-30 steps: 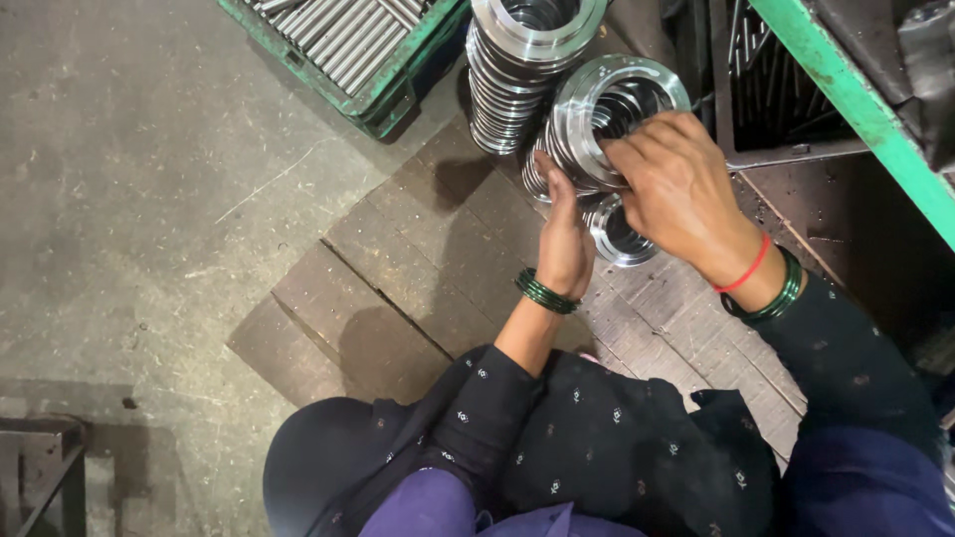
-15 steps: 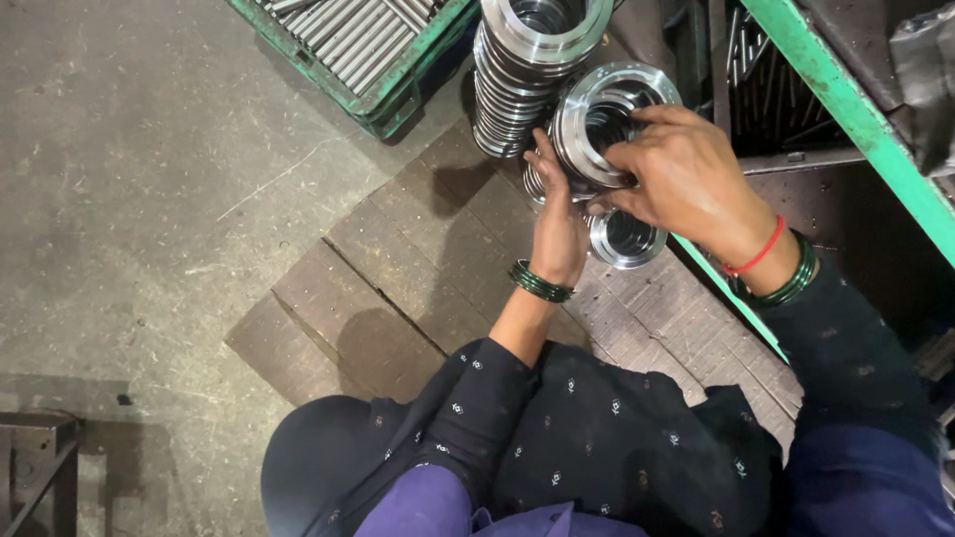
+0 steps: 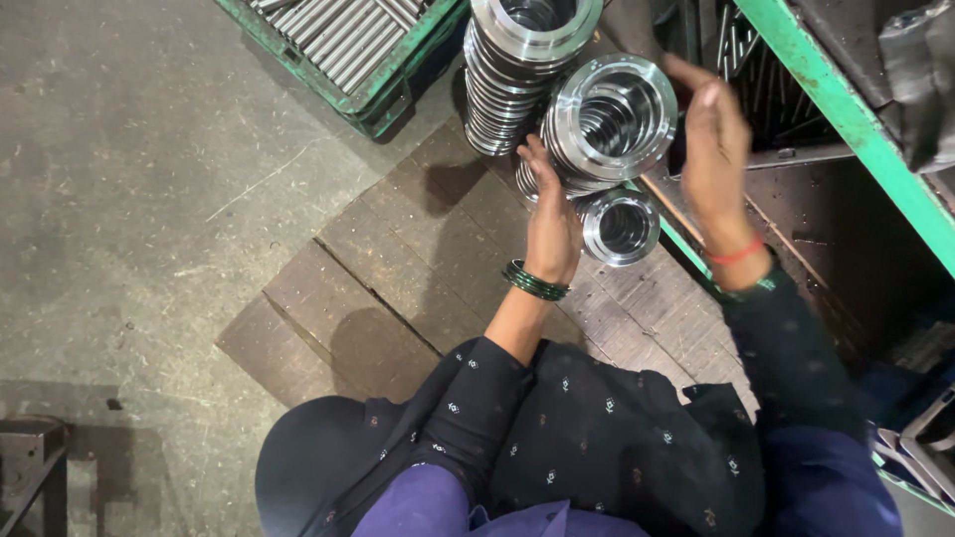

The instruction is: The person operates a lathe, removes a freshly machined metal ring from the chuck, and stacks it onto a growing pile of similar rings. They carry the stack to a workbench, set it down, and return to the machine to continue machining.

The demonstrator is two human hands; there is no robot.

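A short stack of shiny metal rings (image 3: 609,117) leans tilted on the wooden boards (image 3: 398,268). My left hand (image 3: 552,214), with green bangles at the wrist, presses against the stack's lower left side and holds it. My right hand (image 3: 716,149), with a red thread at the wrist, hovers just right of the stack with its fingers spread, fingertips near the top ring's rim. A taller stack of the same rings (image 3: 522,60) stands right behind. Below the tilted stack lies one more ring (image 3: 622,227).
A green crate of metal rods (image 3: 348,45) stands at the top left on the concrete floor (image 3: 129,199). A green metal frame (image 3: 846,109) runs diagonally on the right, with dark machine parts behind it. My dark dotted clothing fills the bottom.
My right hand has come off the top of the tilted ring stack and moved to its right side, fingers opened. My left hand stays on the stack's left side.
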